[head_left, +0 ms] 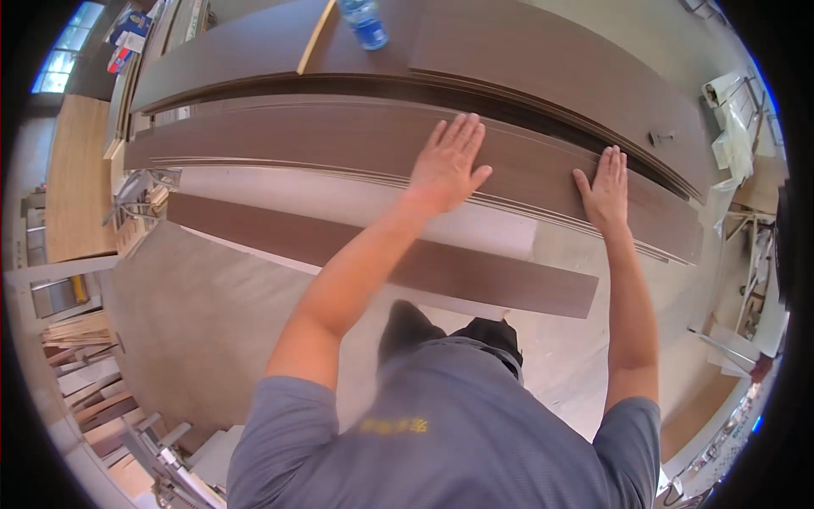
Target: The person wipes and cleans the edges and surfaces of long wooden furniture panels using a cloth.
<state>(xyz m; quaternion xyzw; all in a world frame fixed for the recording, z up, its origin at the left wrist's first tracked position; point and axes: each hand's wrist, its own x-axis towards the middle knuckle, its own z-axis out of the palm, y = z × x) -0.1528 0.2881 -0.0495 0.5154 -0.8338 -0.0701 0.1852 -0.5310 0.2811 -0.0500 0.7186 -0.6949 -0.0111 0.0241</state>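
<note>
A long stack of thin brown boards [322, 136] runs from left to right in front of me. My left hand [448, 168] lies flat on its top board near the middle, fingers stretched out and thumb apart. Further right, my right hand [605, 191] rests on the same stack, also flat with fingers pointing away from me. Neither hand grips anything. Nearer to my body, and lower, is a separate narrow brown board [500, 276]. Between it and the stack shows a pale, whitish surface [339, 188].
Beyond a dark gap lie wider brown panels [543, 68], bearing a clear bottle with a blue label [366, 27] and a light wooden strip [316, 38]. Left stand a wood-toned panel [78, 178] and stacked offcuts [80, 331]. Crumpled plastic sheeting [736, 144] hangs at right.
</note>
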